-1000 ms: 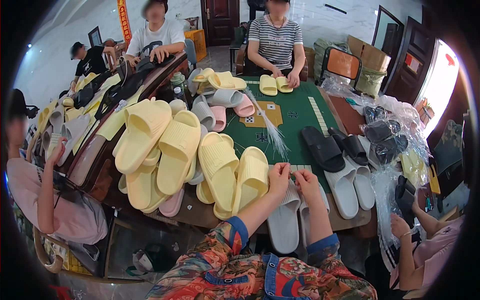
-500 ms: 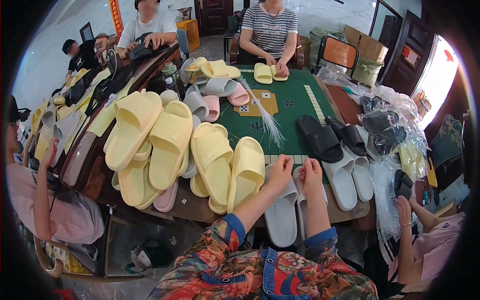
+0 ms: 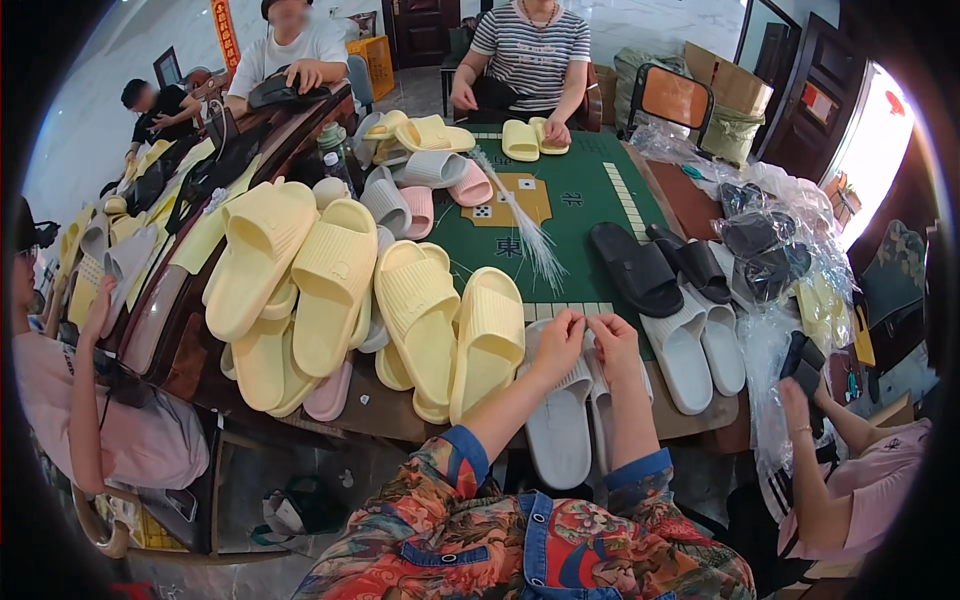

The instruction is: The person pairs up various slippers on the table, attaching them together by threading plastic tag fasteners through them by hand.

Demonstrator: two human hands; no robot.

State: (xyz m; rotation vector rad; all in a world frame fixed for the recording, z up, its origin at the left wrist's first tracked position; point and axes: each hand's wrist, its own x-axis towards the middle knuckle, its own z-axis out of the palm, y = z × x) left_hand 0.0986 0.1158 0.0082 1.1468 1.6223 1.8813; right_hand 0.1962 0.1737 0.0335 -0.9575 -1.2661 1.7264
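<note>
My left hand [image 3: 558, 346] and my right hand [image 3: 616, 347] are close together above the near table edge, thumbs and fingers pinched, tips almost meeting. Whatever they pinch is too thin or small to make out. Right below them is a pair of grey slippers: the left grey slipper [image 3: 558, 435] shows most of its sole, while the other [image 3: 601, 408] is largely hidden by my right hand and forearm. Beyond my hands, a bundle of thin clear plastic strands [image 3: 532, 238] lies on the green tabletop [image 3: 575, 272].
Yellow slippers [image 3: 488, 335] are heaped on the left. To the right stand another grey pair [image 3: 678, 362] and black slippers [image 3: 634, 268], beside clear plastic bags [image 3: 770, 330]. Across the table a person touches a yellow pair [image 3: 521, 140]; other people sit at both sides.
My right hand has come left, so the fingertips of both hands now nearly touch. Across the table, one of the person's hands has left the yellow slippers. The person at right has raised a black slipper.
</note>
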